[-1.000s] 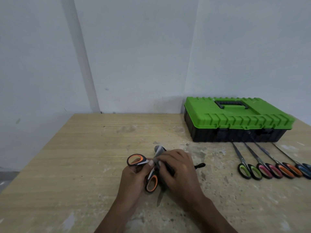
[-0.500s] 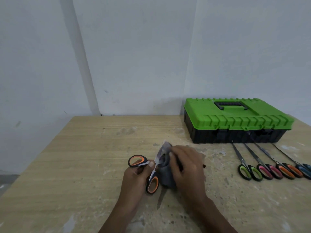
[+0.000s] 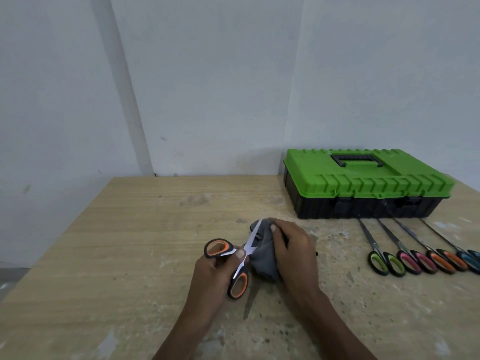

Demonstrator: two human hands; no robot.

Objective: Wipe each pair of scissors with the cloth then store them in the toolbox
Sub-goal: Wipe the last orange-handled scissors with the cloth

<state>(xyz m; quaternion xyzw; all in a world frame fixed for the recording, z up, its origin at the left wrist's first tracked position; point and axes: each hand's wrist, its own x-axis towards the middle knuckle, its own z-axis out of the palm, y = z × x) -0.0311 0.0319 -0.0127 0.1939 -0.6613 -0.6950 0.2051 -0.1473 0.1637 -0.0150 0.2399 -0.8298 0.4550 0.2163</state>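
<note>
My left hand (image 3: 215, 275) grips a pair of orange-and-black scissors (image 3: 237, 281) by the handles, above the middle of the table. My right hand (image 3: 293, 253) holds a grey cloth (image 3: 263, 258) wrapped round the blades; only a strip of bare blade shows between the hands. The green-lidded black toolbox (image 3: 363, 183) stands closed at the back right. In front of it lie several more scissors in a row: green-handled (image 3: 384, 262), pink-handled (image 3: 413, 259), orange-handled (image 3: 444, 261) and blue-handled (image 3: 470, 259) at the frame's right edge.
The wooden table (image 3: 130, 242) is scuffed and stained with pale patches. White walls meet in a corner behind it. The table's left edge runs diagonally toward me.
My right hand has slid the cloth along the blades away from me, toward the tips. My left hand keeps its grip on the handles.
</note>
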